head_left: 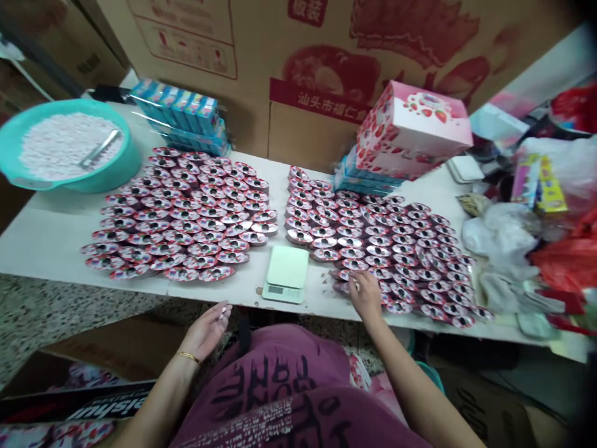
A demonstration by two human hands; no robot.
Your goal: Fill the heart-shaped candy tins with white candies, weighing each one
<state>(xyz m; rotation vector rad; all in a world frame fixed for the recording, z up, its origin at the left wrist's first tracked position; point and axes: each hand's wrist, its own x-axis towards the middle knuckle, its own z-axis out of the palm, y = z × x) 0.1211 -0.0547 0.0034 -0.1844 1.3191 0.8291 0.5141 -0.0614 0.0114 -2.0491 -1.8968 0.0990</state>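
Palm up and curled, my left hand (pixel 208 330) is just off the table's front edge. Small white pieces (pixel 224 311) show at its fingertips. My right hand (pixel 365 295) reaches over the front of the right group of packets (pixel 380 250), thumb and fingers pinched together close to the packet tops. A pale spot shows between those fingers, too small to name. The packets stand upright in tight rows, with oval red-and-white tops and dark round openings. Another such group of packets (pixel 186 214) fills the left part of the table.
Between the groups lies a pale green scale (pixel 286 274). A turquoise basin (pixel 133 165) of small white pieces, with a metal scoop (pixel 100 149), stands at the left. Blue boxes (pixel 180 112), a strawberry-patterned box (pixel 415 127) and a large carton (pixel 252 50) line the back. Plastic bags (pixel 501 233) crowd the right.
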